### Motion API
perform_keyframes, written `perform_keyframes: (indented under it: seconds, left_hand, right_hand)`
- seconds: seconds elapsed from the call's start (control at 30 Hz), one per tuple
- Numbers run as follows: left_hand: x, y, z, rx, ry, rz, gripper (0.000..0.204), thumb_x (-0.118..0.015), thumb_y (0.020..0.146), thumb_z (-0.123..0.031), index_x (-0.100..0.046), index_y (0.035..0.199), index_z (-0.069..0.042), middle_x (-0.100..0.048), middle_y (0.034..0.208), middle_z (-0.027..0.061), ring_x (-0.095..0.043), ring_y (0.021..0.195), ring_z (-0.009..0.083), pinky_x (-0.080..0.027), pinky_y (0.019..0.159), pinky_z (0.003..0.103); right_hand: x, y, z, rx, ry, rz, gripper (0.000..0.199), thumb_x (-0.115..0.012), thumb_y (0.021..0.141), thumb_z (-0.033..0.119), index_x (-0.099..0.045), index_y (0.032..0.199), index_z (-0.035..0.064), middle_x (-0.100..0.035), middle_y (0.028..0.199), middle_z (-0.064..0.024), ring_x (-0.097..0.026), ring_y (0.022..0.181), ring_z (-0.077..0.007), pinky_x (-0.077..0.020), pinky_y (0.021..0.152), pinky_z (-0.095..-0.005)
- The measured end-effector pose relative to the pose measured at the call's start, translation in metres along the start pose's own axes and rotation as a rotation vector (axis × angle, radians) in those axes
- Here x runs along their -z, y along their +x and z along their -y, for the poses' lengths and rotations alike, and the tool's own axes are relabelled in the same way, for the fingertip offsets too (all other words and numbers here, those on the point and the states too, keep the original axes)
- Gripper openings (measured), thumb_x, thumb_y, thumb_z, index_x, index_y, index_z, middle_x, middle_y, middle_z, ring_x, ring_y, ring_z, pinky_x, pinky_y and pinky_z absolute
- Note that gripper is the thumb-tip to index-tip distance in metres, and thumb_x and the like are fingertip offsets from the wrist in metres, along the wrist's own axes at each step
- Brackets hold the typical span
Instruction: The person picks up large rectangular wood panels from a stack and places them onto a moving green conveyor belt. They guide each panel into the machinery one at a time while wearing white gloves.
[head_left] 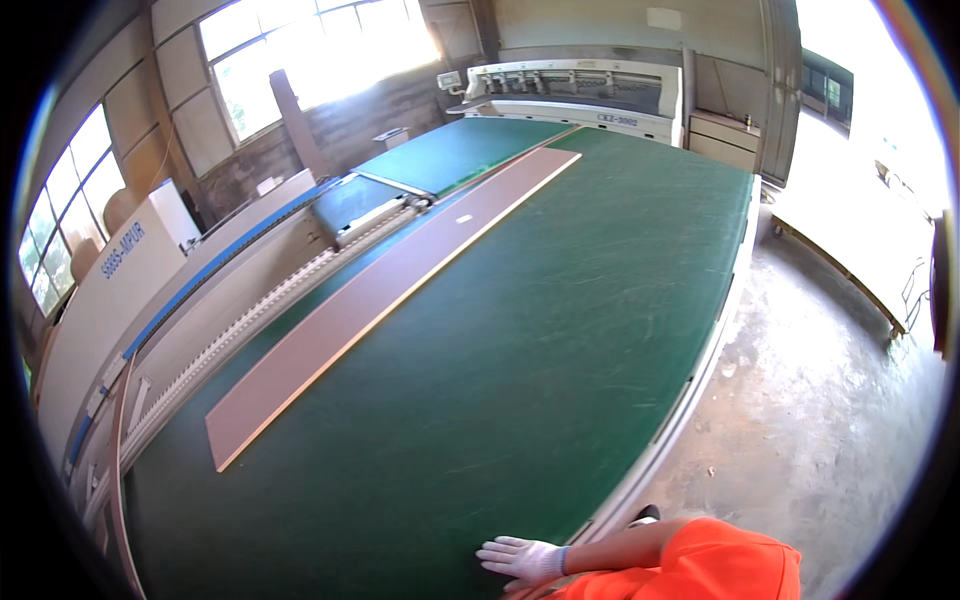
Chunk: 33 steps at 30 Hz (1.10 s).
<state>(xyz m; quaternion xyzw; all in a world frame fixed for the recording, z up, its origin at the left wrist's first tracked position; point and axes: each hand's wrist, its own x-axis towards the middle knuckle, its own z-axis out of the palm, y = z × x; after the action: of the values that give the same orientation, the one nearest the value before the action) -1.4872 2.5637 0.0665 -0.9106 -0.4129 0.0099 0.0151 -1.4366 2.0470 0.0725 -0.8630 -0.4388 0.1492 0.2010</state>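
My right hand (525, 561), in a white knit glove, rests palm down near the close edge of a green belt table (500, 400). Its fingers are spread and nothing is in it. The bare forearm comes in from the right, out of an orange sleeve (735, 562). Beyond and left of the hand, apart from it, a long brownish board (350, 305) with a pale edge lies flat on the belt. A small white label (464, 218) sits on the board. My left hand does not show.
Along the left runs a long machine (150, 270) with a blue strip and a roller rail (250, 310). A white machine (575, 95) stands at the far end. On the right are a concrete floor (780, 400) and a low wheeled platform (850, 235).
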Motion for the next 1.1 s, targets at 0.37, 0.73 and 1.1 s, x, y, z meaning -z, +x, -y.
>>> perform_keyframes:
  seconds: [0.37, 0.73, 1.1]
  left_hand:
    - [0.015, -0.215, -0.201, 0.592, 0.008, -0.070, 0.087, -0.040, 0.104, -0.070, -0.056, 0.151, 0.001, -0.054, 0.159, 0.0274, -0.051, 0.148, 0.0454, -0.040, 0.122, 0.063]
    - [0.019, -0.356, -0.660, 0.027, -0.119, -0.021, 0.092, -0.034, 0.106, -0.072, -0.040, 0.165, -0.002, -0.037, 0.174, 0.0247, -0.034, 0.160, 0.0471, -0.030, 0.128, 0.067]
    - [0.036, -0.690, -1.181, -0.406, 0.061, -0.067, 0.071, -0.040, 0.113, -0.065, -0.049, 0.160, -0.013, -0.048, 0.166, 0.0117, -0.046, 0.153, 0.0350, -0.039, 0.122, 0.055]
  right_hand:
    - [0.056, -0.383, -0.151, -0.469, -0.077, -0.261, 0.078, -0.073, 0.101, 0.044, -0.049, 0.163, 0.0037, -0.037, 0.177, -0.0193, -0.035, 0.164, -0.0399, -0.0308, 0.134, -0.0526]
    - [0.154, -0.810, -0.259, -1.124, -0.269, -0.986, 0.046, -0.082, 0.096, 0.038, -0.075, 0.128, 0.0050, -0.076, 0.134, -0.0191, -0.076, 0.115, -0.0406, -0.0616, 0.099, -0.0491]
    - [-0.024, -1.125, -0.219, -2.624, -0.220, -1.397, 0.042, -0.077, 0.091, 0.033, -0.079, 0.115, -0.0011, -0.078, 0.115, -0.0272, -0.075, 0.110, -0.0446, -0.0590, 0.099, -0.0507]
